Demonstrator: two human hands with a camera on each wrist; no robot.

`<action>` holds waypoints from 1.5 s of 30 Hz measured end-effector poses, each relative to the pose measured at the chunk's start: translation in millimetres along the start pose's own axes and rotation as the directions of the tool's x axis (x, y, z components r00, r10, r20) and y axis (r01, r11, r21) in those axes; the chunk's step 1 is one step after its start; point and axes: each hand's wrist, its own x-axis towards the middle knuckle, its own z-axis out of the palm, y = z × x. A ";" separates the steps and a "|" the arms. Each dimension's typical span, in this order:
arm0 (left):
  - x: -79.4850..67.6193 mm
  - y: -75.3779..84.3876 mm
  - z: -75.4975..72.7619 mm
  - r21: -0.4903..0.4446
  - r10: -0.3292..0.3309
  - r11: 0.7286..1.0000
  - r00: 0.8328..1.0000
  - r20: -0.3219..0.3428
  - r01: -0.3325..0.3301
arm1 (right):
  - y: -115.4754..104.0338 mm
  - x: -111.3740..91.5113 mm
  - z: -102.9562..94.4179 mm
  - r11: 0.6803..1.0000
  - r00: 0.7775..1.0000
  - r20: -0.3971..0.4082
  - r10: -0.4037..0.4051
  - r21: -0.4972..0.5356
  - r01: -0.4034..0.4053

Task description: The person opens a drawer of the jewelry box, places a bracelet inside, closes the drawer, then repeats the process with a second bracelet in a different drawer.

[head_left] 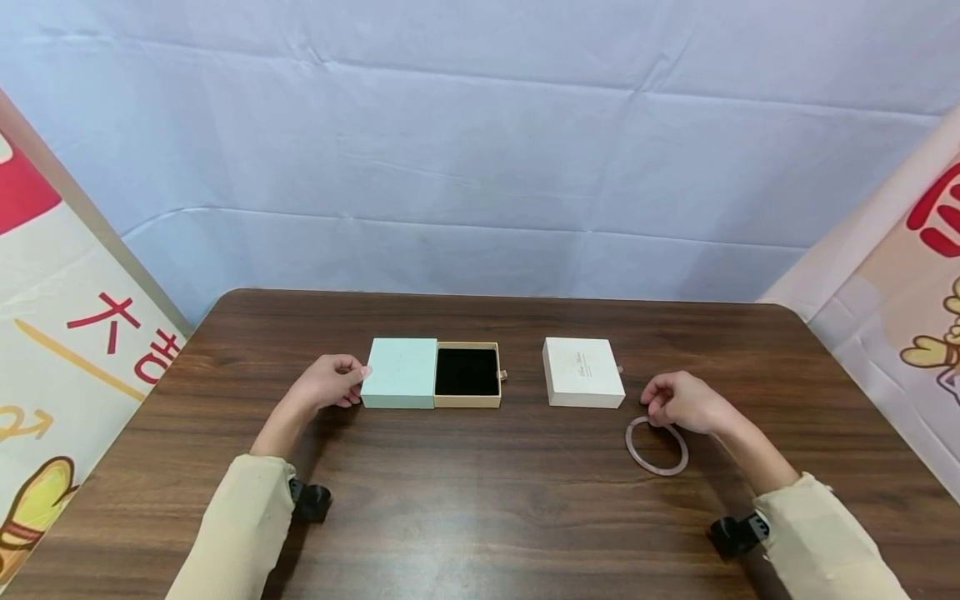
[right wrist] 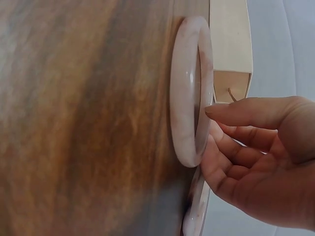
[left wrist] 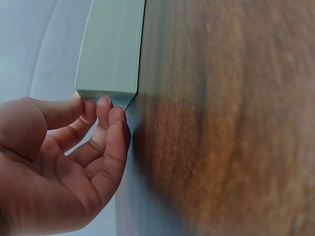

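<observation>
In the head view, a mint-green box sleeve (head_left: 399, 372) lies on the table with its black-lined drawer (head_left: 467, 372) pulled out to the right. My left hand (head_left: 330, 382) holds the sleeve's left end; in the left wrist view, thumb and curled fingertips meet that end face (left wrist: 106, 93). At the right, a pale pink-white bangle (head_left: 657, 447) lies at a slight tilt or flat, I cannot tell which. My right hand (head_left: 686, 402) pinches its far rim. The right wrist view shows the thumb on the bangle (right wrist: 184, 93), the other fingers partly behind it.
A white box (head_left: 583, 372) with printed lettering and a small pull tab stands between the drawer and my right hand. The brown wooden table (head_left: 450, 500) ends at a pale curtain (head_left: 465, 167). A small pinkish-white shape (right wrist: 196, 216) below the right fingers is unclear.
</observation>
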 end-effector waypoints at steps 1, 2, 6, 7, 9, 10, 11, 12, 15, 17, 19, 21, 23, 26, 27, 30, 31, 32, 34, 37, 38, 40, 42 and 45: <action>-0.2 0.2 0.0 -0.002 -0.001 1.000 1.000 0.001 0.001 | 0.0 0.1 0.4 1.000 1.000 -0.005 -0.001 -0.015 0.001; -0.2 0.2 0.0 -0.003 -0.001 1.000 1.000 0.002 0.001 | 0.0 0.3 0.8 1.000 1.000 -0.009 0.000 -0.026 0.000; -0.5 0.8 0.3 -0.002 -0.005 1.000 1.000 0.001 0.005 | -0.5 0.3 2.3 0.998 1.000 -0.018 -0.004 -0.059 0.003; -0.7 1.1 0.3 -0.001 -0.006 1.000 1.000 0.000 0.006 | -1.0 0.0 2.7 0.998 1.000 -0.018 -0.004 -0.064 0.003; -0.7 1.4 0.2 0.002 -0.007 1.000 1.000 0.000 0.007 | -1.5 -0.8 3.0 0.997 1.000 -0.021 -0.008 -0.074 0.006; -0.8 1.6 0.2 0.002 -0.007 1.000 1.000 -0.001 0.007 | -1.7 -1.2 3.0 0.997 1.000 -0.022 -0.010 -0.078 0.008; -0.9 1.8 0.1 0.001 -0.008 1.000 1.000 -0.001 0.008 | -1.7 -1.4 3.3 0.996 1.000 -0.025 -0.013 -0.084 0.011; -1.0 2.0 0.1 0.001 -0.008 1.000 1.000 -0.001 0.008 | -1.4 -1.5 3.5 0.996 0.999 -0.029 -0.018 -0.088 0.015; -1.1 2.3 -0.2 -0.003 -0.008 1.000 1.000 0.001 0.008 | 0.8 -1.0 3.4 0.992 0.998 -0.047 -0.043 -0.117 0.038; -1.1 2.5 -0.1 -0.005 -0.007 1.000 1.000 0.000 0.007 | 2.2 -0.8 3.6 0.988 0.996 -0.058 -0.075 -0.140 0.066; -1.0 2.4 -0.1 -0.005 -0.007 1.000 1.000 0.002 0.007 | 3.0 -0.8 3.4 0.985 0.994 -0.062 -0.086 -0.157 0.076; -0.8 2.2 -0.2 -0.004 -0.007 1.000 1.000 0.001 0.007 | 1.7 -1.0 3.6 0.983 0.995 -0.064 -0.075 -0.171 0.063; -0.6 2.0 -0.3 -0.005 -0.007 1.000 1.000 0.003 0.007 | -0.8 -1.4 3.8 0.982 0.997 -0.063 -0.045 -0.185 0.032; -0.5 1.7 -0.5 -0.007 -0.007 1.000 1.000 0.005 0.007 | -4.0 -1.6 4.6 0.978 0.998 -0.063 -0.024 -0.209 0.010; -0.4 1.7 -0.5 -0.007 -0.007 1.000 1.000 0.006 0.007 | -4.6 -1.7 4.8 0.977 0.998 -0.061 -0.022 -0.214 0.009; -0.1 1.5 -0.8 -0.004 -0.006 1.000 1.000 0.005 0.006 | -4.2 -1.1 5.3 0.976 0.998 -0.058 -0.019 -0.220 0.006; 0.1 1.4 -0.8 -0.001 -0.006 1.000 1.000 0.004 0.006 | -3.9 -1.1 5.3 0.976 0.998 -0.058 -0.017 -0.218 0.004; 0.3 1.3 -0.8 0.002 -0.005 1.000 1.000 0.004 0.005 | -3.7 -1.1 5.1 0.977 0.998 -0.058 -0.015 -0.215 0.002; 0.5 1.2 -1.0 0.004 -0.006 1.000 1.000 0.003 0.006 | -3.1 -1.4 5.0 0.978 0.998 -0.053 -0.019 -0.207 0.007; 0.4 1.2 -1.1 0.004 -0.006 1.000 1.000 0.003 0.006 | -3.3 -2.4 4.1 0.982 0.999 -0.044 -0.028 -0.188 0.020; 0.3 1.2 -1.2 0.004 -0.006 1.000 1.000 0.004 0.006 | -3.0 -2.7 3.7 0.983 0.999 -0.039 -0.033 -0.181 0.025; 0.0 1.1 -1.3 0.004 -0.005 1.000 1.000 0.005 0.005 | -2.6 -3.0 2.9 0.985 0.999 -0.034 -0.037 -0.170 0.031; -0.3 1.4 -1.3 0.003 -0.004 1.000 1.000 0.006 0.004 | -2.0 -3.3 2.3 0.987 0.999 -0.030 -0.037 -0.159 0.032; -0.8 1.9 -1.1 0.002 -0.006 1.000 1.000 0.007 0.006 | -1.5 -3.5 2.1 0.989 0.999 -0.029 -0.039 -0.147 0.034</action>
